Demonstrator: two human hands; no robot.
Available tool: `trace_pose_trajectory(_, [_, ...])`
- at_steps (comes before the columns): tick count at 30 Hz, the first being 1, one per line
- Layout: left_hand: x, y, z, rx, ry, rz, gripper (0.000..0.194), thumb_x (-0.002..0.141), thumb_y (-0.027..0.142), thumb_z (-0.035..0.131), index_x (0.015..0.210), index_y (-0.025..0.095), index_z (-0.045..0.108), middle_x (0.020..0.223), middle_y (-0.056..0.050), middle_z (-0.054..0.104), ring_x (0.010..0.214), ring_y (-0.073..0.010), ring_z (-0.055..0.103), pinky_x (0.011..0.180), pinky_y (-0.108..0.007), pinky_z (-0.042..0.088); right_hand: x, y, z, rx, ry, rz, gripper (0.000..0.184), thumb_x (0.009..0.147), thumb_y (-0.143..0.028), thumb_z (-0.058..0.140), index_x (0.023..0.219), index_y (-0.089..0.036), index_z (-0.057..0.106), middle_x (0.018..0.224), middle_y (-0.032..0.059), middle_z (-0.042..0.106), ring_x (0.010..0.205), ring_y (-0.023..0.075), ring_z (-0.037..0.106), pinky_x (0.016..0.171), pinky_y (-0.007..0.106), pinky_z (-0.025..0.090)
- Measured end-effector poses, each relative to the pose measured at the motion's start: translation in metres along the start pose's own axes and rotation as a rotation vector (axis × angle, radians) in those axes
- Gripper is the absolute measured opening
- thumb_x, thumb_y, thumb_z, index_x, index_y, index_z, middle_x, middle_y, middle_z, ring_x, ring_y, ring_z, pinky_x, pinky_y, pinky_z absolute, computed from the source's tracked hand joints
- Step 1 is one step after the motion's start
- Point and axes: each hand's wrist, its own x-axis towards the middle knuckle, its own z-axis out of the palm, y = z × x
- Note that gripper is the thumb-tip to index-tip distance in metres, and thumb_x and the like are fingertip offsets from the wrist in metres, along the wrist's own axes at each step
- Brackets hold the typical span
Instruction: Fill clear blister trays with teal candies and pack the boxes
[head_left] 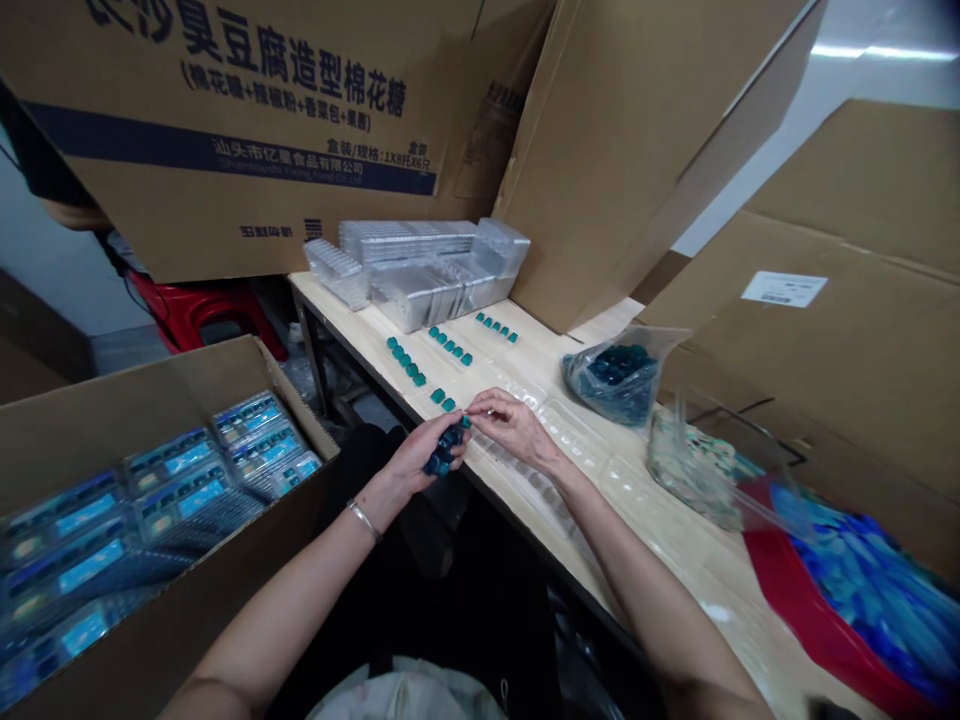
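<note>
My left hand (409, 458) is closed around a small bunch of dark teal pieces (442, 452), at the table's front edge. The fingertips of my right hand (514, 425) are pinched together at a teal piece (466, 421) beside the left thumb. Just beyond the hands, two teal pieces (442, 399) sit on the transparent plastic trays. Further back stand short rows of similar blocks: a left row (406, 361), a middle row (450, 346) and a right row (496, 327). Transparent trays (577, 430) lie under and beyond my right forearm.
Stacked transparent plastic trays (420, 275) stand at the table's back. A bag of dark teal pieces (615, 375), a bag of pale pieces (697, 470) and a red container (795, 590) of blue packets line the right. An open carton (300, 415) of packed boxes stands left.
</note>
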Motion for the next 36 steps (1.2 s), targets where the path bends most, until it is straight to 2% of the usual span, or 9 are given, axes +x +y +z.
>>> trace_pose_trajectory(4, [-0.001, 0.0, 0.002, -0.003, -0.008, -0.007, 0.025, 0.075, 0.035, 0.063, 0.085, 0.013, 0.057, 0.067, 0.0, 0.052, 0.045, -0.0038, 0.043, 0.039, -0.016, 0.032, -0.003, -0.003, 0.0, -0.102, -0.026, -0.071, 0.017, 0.082, -0.026, 0.056, 0.095, -0.019, 0.066, 0.093, 0.0068, 0.062, 0.082, 0.0143, 0.058, 0.072, 0.028, 0.048])
trace_pose_trajectory(9, [0.0, 0.0, 0.001, -0.017, -0.007, -0.015, 0.025, 0.076, 0.035, 0.063, 0.089, 0.013, 0.057, 0.066, 0.0, 0.052, 0.045, -0.004, 0.042, 0.039, -0.016, 0.033, -0.003, -0.001, 0.0, -0.108, 0.041, 0.03, 0.017, 0.085, -0.023, 0.051, 0.092, -0.017, 0.066, 0.083, 0.0045, 0.066, 0.074, 0.0126, 0.06, 0.068, 0.025, 0.048])
trace_pose_trajectory(11, [0.001, -0.003, -0.002, -0.017, -0.002, -0.014, 0.026, 0.076, 0.035, 0.063, 0.091, 0.014, 0.057, 0.067, 0.0, 0.052, 0.045, -0.0042, 0.043, 0.039, -0.016, 0.033, -0.003, 0.0, 0.0, -0.124, 0.013, -0.015, 0.018, 0.086, -0.024, 0.051, 0.092, -0.018, 0.066, 0.085, 0.0052, 0.066, 0.077, 0.0132, 0.06, 0.07, 0.026, 0.048])
trace_pose_trajectory(14, [0.001, -0.008, -0.006, -0.006, 0.009, -0.008, 0.026, 0.076, 0.035, 0.063, 0.088, 0.014, 0.057, 0.067, 0.001, 0.051, 0.045, -0.0041, 0.042, 0.039, -0.016, 0.034, -0.005, -0.002, -0.001, -0.246, -0.067, -0.139, 0.021, 0.085, -0.025, 0.052, 0.102, -0.019, 0.064, 0.096, 0.0077, 0.063, 0.089, 0.0163, 0.058, 0.08, 0.031, 0.048])
trace_pose_trajectory(17, [0.0, -0.011, -0.005, 0.024, 0.002, 0.01, 0.026, 0.075, 0.038, 0.063, 0.084, 0.014, 0.057, 0.066, 0.001, 0.051, 0.045, -0.0044, 0.042, 0.039, -0.016, 0.034, -0.009, -0.005, 0.001, -0.357, -0.066, -0.171, 0.025, 0.087, -0.024, 0.049, 0.108, -0.019, 0.061, 0.099, 0.0098, 0.061, 0.093, 0.0181, 0.056, 0.083, 0.033, 0.048])
trace_pose_trajectory(22, [-0.002, -0.014, -0.005, 0.03, 0.007, -0.001, 0.029, 0.075, 0.04, 0.063, 0.084, 0.013, 0.059, 0.064, 0.001, 0.049, 0.045, -0.004, 0.041, 0.039, -0.016, 0.032, -0.014, -0.003, 0.01, -0.36, -0.014, -0.109, 0.027, 0.088, -0.02, 0.045, 0.112, -0.018, 0.057, 0.097, 0.0093, 0.064, 0.091, 0.0185, 0.058, 0.085, 0.035, 0.047])
trace_pose_trajectory(27, [-0.01, -0.013, -0.017, -0.004, 0.086, -0.005, 0.034, 0.075, 0.039, 0.063, 0.094, 0.011, 0.063, 0.067, 0.0, 0.05, 0.047, -0.0035, 0.041, 0.039, -0.016, 0.03, -0.008, 0.01, 0.012, -0.279, 0.062, 0.113, 0.019, 0.085, -0.022, 0.05, 0.095, -0.016, 0.064, 0.082, 0.0059, 0.065, 0.073, 0.0143, 0.06, 0.069, 0.026, 0.048])
trace_pose_trajectory(32, [-0.015, -0.013, -0.026, -0.01, 0.179, 0.034, 0.037, 0.073, 0.039, 0.066, 0.095, 0.01, 0.064, 0.068, 0.0, 0.05, 0.046, -0.0034, 0.041, 0.038, -0.015, 0.029, 0.004, 0.017, 0.013, -0.388, -0.036, 0.148, 0.019, 0.084, -0.022, 0.05, 0.092, -0.016, 0.066, 0.082, 0.0056, 0.065, 0.075, 0.0138, 0.059, 0.07, 0.024, 0.045])
trace_pose_trajectory(36, [-0.013, -0.014, -0.028, 0.008, 0.178, 0.035, 0.037, 0.072, 0.04, 0.066, 0.095, 0.011, 0.064, 0.068, 0.0, 0.049, 0.047, -0.0037, 0.042, 0.039, -0.016, 0.029, 0.01, 0.013, 0.017, -0.55, -0.118, 0.171, 0.022, 0.087, -0.023, 0.047, 0.092, -0.016, 0.066, 0.086, 0.0071, 0.065, 0.079, 0.0146, 0.06, 0.071, 0.023, 0.042])
